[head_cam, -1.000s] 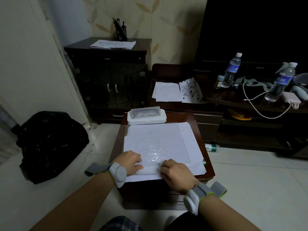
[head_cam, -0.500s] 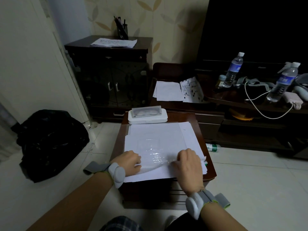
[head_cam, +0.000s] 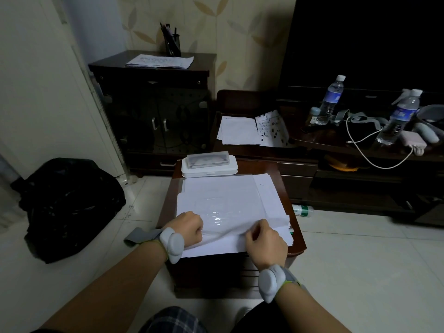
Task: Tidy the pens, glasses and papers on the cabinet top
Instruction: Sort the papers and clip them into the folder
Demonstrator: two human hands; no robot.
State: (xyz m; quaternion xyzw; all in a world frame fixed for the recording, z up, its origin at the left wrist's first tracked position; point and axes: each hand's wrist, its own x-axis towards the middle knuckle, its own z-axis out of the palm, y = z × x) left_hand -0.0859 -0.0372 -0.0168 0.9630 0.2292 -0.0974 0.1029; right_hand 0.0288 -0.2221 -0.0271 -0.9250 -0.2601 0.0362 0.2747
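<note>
Since half a second ago our right hand (head_cam: 265,241) has slid back toward 6 o'clock and now pinches the near edge of the clear glossy plastic sleeve (head_cam: 217,218), lifting it off the loose white papers (head_cam: 223,198) on the small dark wooden table (head_cam: 296,241). Our left hand (head_cam: 189,227), fingers curled, grips that same edge at 9 o'clock. The stack's long axis runs from 6 to 12 o'clock, ahead of both grips.

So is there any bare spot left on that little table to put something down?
Barely. The papers cover most of the small table, with the white case at the far edge. Only narrow wood strips show along the left and right rims. Both hands hold the near edge.
</note>
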